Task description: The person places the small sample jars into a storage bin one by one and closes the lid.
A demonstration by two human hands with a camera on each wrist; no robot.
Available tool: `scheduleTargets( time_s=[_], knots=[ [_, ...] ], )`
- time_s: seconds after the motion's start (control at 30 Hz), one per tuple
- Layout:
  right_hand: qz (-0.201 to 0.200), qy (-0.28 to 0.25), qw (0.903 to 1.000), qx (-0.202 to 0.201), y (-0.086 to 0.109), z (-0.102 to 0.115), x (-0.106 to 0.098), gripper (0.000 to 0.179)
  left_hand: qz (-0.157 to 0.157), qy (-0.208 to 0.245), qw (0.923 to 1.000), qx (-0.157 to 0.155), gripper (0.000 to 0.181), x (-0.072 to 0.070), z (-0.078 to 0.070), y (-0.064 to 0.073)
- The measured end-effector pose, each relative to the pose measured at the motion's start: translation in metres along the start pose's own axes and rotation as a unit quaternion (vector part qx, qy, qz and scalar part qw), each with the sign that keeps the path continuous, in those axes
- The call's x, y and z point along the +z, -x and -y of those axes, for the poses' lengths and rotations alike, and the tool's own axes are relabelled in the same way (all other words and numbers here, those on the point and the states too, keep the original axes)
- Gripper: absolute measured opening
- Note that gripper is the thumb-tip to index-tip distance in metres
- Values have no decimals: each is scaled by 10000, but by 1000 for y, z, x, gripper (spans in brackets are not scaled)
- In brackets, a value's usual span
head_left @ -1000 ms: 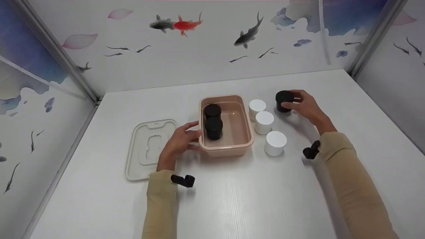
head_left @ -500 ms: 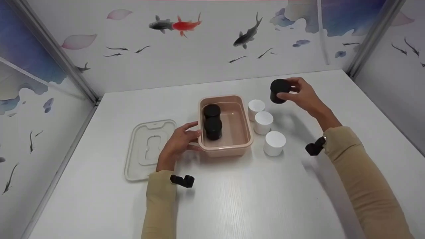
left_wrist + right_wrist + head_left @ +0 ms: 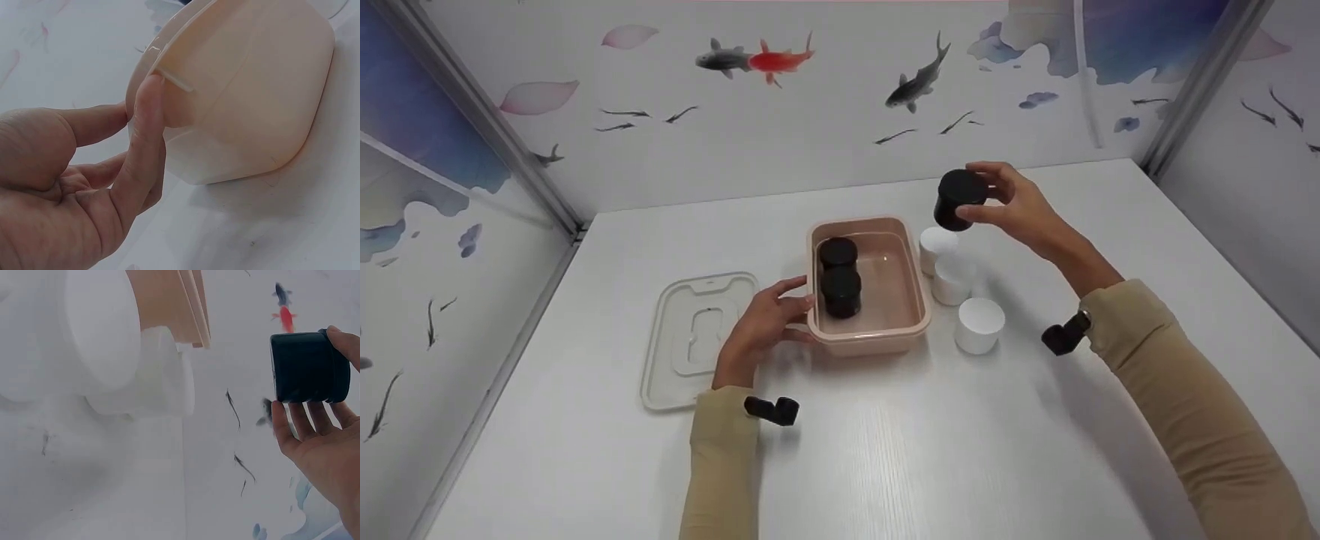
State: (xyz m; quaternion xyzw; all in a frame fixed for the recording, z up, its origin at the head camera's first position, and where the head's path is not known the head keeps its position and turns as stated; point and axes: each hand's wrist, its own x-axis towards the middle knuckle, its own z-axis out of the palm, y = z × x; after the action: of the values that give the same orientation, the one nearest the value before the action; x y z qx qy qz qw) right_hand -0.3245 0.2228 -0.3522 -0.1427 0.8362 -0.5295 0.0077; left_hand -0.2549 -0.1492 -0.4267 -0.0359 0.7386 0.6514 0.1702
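In the head view my right hand (image 3: 1011,206) grips a black jar (image 3: 960,199) from its right side, holding it upright above the table. The right wrist view shows the thumb and fingers around this jar (image 3: 309,367). My left hand (image 3: 765,322) holds the left rim of a pink plastic box (image 3: 877,337). In the left wrist view its thumb and fingers (image 3: 146,107) meet the box's rim. Two black jars, a rear one (image 3: 838,251) and a front one (image 3: 841,291), stand along the box's left inner wall.
Three white jars stand right of the box: rear (image 3: 938,247), middle (image 3: 952,280) and front (image 3: 979,325). A pale translucent lid (image 3: 690,341) lies left of the box, partly behind the left forearm. Printed walls (image 3: 660,165) enclose the white table (image 3: 885,435).
My right hand has lifted the black jar off the table and carried it leftward, above and behind the rear white jar. My left hand and the box have stayed in place.
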Motion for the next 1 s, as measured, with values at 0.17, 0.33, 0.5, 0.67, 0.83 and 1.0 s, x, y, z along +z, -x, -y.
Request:
scheduleTargets(
  time_s=[0.17, 0.33, 0.5, 0.67, 0.83, 1.0],
  knots=[
    [279, 2, 9993, -230, 2, 15, 11, 67, 23, 10, 10000, 44, 57, 1, -1, 1],
    [616, -230, 9970, -418, 7, 30, 21, 65, 103, 211, 9996, 148, 58, 1, 1, 1],
    [973, -178, 9938, -504, 11, 41, 36, 65, 91, 273, 9995, 133, 58, 1, 1, 1],
    [1400, 0, 9885, -574, 14, 46, 52, 65, 85, 147, 9998, 122, 57, 1, 0, 1],
    [1696, 9, 9826, -757, 14, 48, 69, 67, 80, 115, 9998, 112, 57, 0, 1, 0],
    [1972, 196, 9773, -744, 15, 50, 87, 66, 102, 151, 9998, 118, 56, 0, 1, 0]
  ],
)
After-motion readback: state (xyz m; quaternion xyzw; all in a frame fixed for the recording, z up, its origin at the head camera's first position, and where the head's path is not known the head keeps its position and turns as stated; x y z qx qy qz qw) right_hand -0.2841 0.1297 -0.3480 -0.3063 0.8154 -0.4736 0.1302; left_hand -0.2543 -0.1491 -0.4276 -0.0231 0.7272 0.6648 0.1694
